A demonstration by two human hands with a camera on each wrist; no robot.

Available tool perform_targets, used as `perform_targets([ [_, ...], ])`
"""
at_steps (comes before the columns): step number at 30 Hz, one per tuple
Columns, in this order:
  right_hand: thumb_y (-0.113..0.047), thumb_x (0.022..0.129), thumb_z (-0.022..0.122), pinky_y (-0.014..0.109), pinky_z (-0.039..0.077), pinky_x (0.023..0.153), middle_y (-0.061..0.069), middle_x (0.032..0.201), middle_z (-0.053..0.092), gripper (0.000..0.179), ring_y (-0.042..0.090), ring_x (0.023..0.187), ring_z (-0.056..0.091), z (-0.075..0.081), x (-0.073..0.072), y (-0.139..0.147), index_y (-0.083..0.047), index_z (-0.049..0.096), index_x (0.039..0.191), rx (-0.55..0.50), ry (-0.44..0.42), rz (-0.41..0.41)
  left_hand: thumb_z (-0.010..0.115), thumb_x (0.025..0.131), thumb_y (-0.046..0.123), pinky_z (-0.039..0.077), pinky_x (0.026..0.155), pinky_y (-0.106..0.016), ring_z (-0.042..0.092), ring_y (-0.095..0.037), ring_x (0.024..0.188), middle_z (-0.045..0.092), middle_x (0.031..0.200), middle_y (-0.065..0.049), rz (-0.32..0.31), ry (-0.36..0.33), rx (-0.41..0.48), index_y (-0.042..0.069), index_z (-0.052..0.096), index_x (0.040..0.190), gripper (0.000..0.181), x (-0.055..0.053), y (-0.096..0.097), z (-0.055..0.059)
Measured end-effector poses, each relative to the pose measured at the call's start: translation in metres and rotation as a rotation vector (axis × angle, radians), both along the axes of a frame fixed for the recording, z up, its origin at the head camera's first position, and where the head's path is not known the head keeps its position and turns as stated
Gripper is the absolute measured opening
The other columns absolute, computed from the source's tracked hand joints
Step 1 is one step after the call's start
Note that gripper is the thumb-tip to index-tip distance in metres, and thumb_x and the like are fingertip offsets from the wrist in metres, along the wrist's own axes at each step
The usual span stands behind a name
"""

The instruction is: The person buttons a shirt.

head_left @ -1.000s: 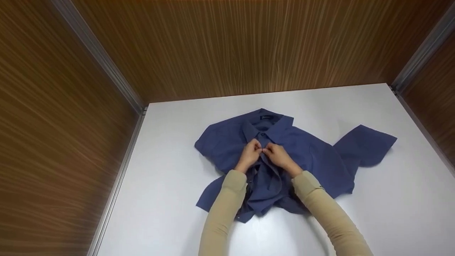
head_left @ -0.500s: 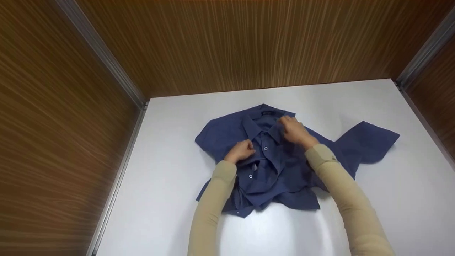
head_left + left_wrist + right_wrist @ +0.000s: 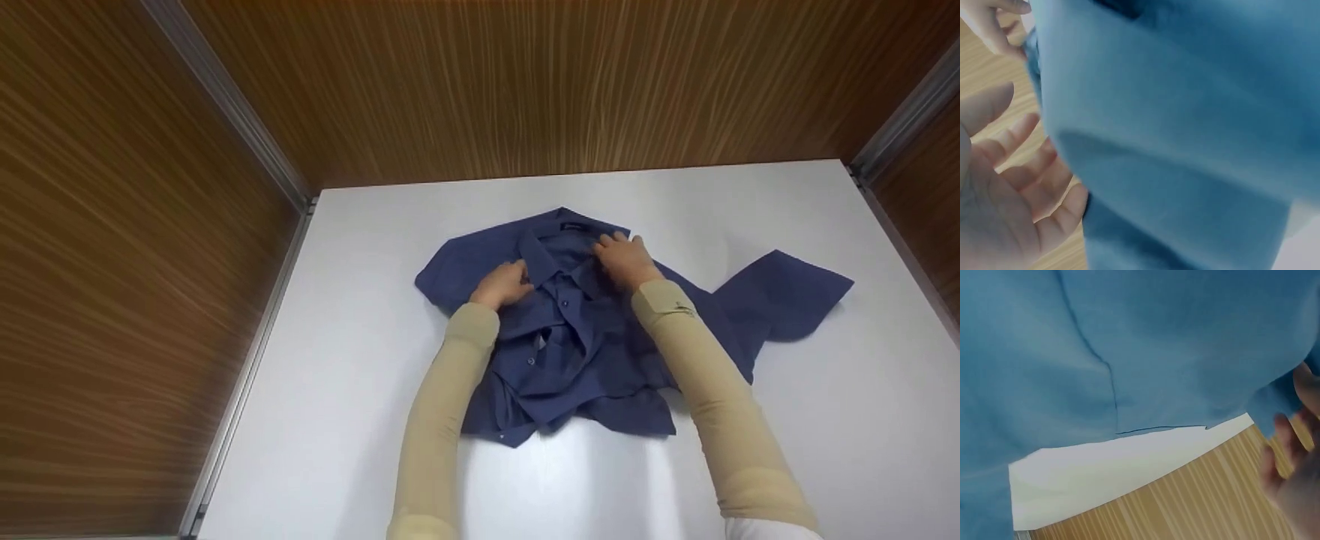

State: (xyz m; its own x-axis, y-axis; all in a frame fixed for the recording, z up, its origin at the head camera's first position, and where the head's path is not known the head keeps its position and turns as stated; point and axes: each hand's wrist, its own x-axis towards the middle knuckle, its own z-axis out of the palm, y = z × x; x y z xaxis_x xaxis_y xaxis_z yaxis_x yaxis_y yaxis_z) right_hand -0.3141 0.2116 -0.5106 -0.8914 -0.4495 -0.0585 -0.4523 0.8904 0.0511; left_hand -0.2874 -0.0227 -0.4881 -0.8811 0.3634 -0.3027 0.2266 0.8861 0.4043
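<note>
A dark blue button-up shirt (image 3: 600, 330) lies front up and rumpled on the white table, collar toward the back. Its collar (image 3: 537, 257) stands open around a dark neck label (image 3: 574, 226). Beside the collar's left side is my left hand (image 3: 504, 286); the left wrist view shows its fingers loosely bent, with no cloth between them. My right hand (image 3: 625, 259) is over the collar's right side, fingers spread. In the right wrist view its thumb (image 3: 1307, 385) is at the edge of the cloth. Below the collar, the front has a button (image 3: 531, 361) and bunched folds.
One sleeve (image 3: 784, 296) stretches out to the right on the white table (image 3: 360, 300). Wood-grain panels (image 3: 480, 90) with metal frame strips rise behind the table and along both sides.
Both hands were together, pinching the shirt front below the collar. They have since parted and moved up, left hand to the collar's left side, right hand to its right side.
</note>
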Motion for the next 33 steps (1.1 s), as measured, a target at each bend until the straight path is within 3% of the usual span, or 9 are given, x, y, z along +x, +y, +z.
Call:
perform_targets([
  [4, -0.009, 0.070, 0.069, 0.054, 0.031, 0.073, 0.021, 0.102, 0.043, 0.028, 0.038, 0.098, 0.037, 0.002, -0.001, -0.003, 0.000, 0.058, 0.094, -0.048, 0.118, -0.033, 0.057, 0.087, 0.026, 0.037, 0.087, -0.042, 0.039, -0.029, 0.113, 0.041, 0.123, -0.015, -0.001, 0.080, -0.070, 0.011, 0.044, 0.125, 0.043, -0.009, -0.002, 0.003],
  [8, -0.014, 0.075, 0.069, 0.061, 0.027, 0.081, 0.028, 0.124, 0.032, 0.023, 0.046, 0.115, 0.025, 0.017, 0.009, 0.001, -0.001, 0.054, 0.087, -0.353, 0.084, -0.055, 0.067, 0.077, 0.033, 0.024, 0.095, -0.052, 0.015, -0.031, 0.128, 0.017, 0.141, -0.014, -0.095, 0.113, -0.073, 0.024, 0.030, 0.137, 0.071, -0.014, -0.003, 0.009],
  [12, -0.009, 0.073, 0.071, 0.057, 0.029, 0.088, 0.031, 0.126, 0.030, 0.023, 0.046, 0.118, 0.027, 0.036, 0.026, 0.005, -0.004, 0.050, 0.078, -0.662, -0.061, 0.079, 0.075, 0.067, 0.039, 0.012, 0.097, -0.058, -0.004, -0.030, 0.132, -0.002, 0.146, -0.009, -0.183, 0.147, -0.092, 0.032, 0.026, 0.138, 0.087, -0.016, -0.009, 0.013],
  [15, -0.006, 0.073, 0.071, 0.044, 0.038, 0.081, 0.021, 0.103, 0.047, 0.022, 0.035, 0.101, 0.045, 0.049, 0.042, 0.007, -0.005, 0.048, 0.076, -0.760, -0.099, 0.243, 0.077, 0.063, 0.041, 0.010, 0.096, -0.060, -0.008, -0.029, 0.131, -0.005, 0.147, -0.007, -0.219, 0.188, -0.105, 0.030, 0.041, 0.131, 0.078, -0.017, -0.015, 0.014],
  [20, -0.003, 0.074, 0.070, 0.028, 0.033, 0.061, 0.002, 0.076, 0.040, 0.026, 0.014, 0.068, 0.038, 0.063, 0.063, 0.014, -0.007, 0.045, 0.077, -0.786, 0.023, 0.404, 0.078, 0.061, 0.043, 0.012, 0.098, -0.055, -0.002, -0.024, 0.133, 0.010, 0.147, -0.003, -0.276, 0.115, -0.001, 0.018, 0.057, 0.103, 0.053, -0.017, -0.026, 0.019],
  [24, 0.000, 0.073, 0.069, 0.027, 0.030, 0.059, 0.001, 0.074, 0.036, 0.029, 0.012, 0.065, 0.036, 0.064, 0.072, 0.025, -0.005, 0.041, 0.080, -0.779, 0.140, 0.335, 0.074, 0.070, 0.031, 0.034, 0.087, -0.034, 0.044, -0.019, 0.106, 0.051, 0.111, -0.009, -0.291, 0.058, 0.225, 0.008, 0.051, 0.092, 0.039, -0.014, -0.036, 0.025],
  [27, -0.004, 0.074, 0.069, 0.031, 0.035, 0.058, 0.007, 0.077, 0.044, 0.034, 0.017, 0.066, 0.043, 0.061, 0.074, 0.033, -0.001, 0.041, 0.094, -0.762, 0.104, 0.255, 0.070, 0.076, 0.019, 0.037, 0.072, -0.029, 0.046, -0.019, 0.078, 0.050, 0.084, -0.008, -0.294, 0.141, 0.374, 0.007, 0.044, 0.095, 0.034, -0.011, -0.040, 0.034],
  [30, -0.006, 0.076, 0.069, 0.037, 0.040, 0.060, 0.014, 0.079, 0.054, 0.058, 0.023, 0.067, 0.052, 0.059, 0.072, 0.042, 0.003, 0.032, 0.120, -0.726, -0.039, 0.180, 0.070, 0.077, 0.017, 0.036, 0.082, -0.027, 0.050, -0.017, 0.091, 0.054, 0.099, -0.007, -0.247, 0.197, 0.415, 0.012, 0.040, 0.113, 0.048, -0.009, -0.045, 0.046],
  [33, -0.006, 0.079, 0.065, 0.040, 0.042, 0.060, 0.014, 0.073, 0.057, 0.046, 0.024, 0.064, 0.054, 0.058, 0.069, 0.050, 0.008, 0.042, 0.116, -0.670, -0.073, 0.121, 0.073, 0.073, 0.025, 0.031, 0.093, -0.031, 0.045, -0.022, 0.111, 0.049, 0.121, -0.013, -0.203, 0.155, 0.350, 0.013, 0.032, 0.130, 0.071, -0.009, -0.053, 0.054],
])
